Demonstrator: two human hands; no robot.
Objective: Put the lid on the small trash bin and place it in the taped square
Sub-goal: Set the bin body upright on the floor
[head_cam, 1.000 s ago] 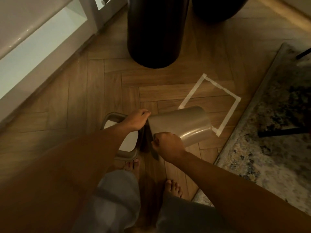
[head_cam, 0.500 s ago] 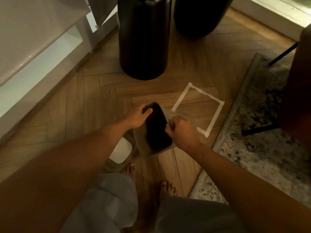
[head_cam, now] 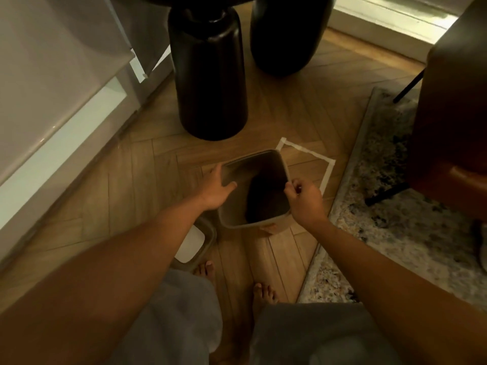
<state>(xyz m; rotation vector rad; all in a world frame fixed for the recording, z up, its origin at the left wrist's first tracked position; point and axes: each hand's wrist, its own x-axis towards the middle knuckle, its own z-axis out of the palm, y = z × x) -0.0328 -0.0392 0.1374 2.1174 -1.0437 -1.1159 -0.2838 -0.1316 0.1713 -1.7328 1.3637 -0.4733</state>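
The small grey trash bin [head_cam: 237, 219] stands upright on the wooden floor with its open mouth toward me, its dark inside visible. My left hand [head_cam: 214, 189] grips the bin's left rim, thumb inside. My right hand [head_cam: 303, 197] pinches the right rim. The bin overlaps the left part of the white taped square [head_cam: 328, 169], whose far and right sides show. The lid [head_cam: 193, 245], grey with a white centre panel, lies flat on the floor left of and below the bin, partly hidden by my left forearm.
Two tall black cylindrical legs [head_cam: 210, 83] stand just beyond the bin. A white cabinet [head_cam: 52, 114] runs along the left. A speckled rug [head_cam: 395, 206] and a brown chair [head_cam: 453, 114] lie to the right. My bare feet [head_cam: 263, 292] are below the bin.
The bin has turned from lying on its side to upright with its mouth up, and has moved toward the taped square. Both hands have stayed on its rim. The lid has not moved.
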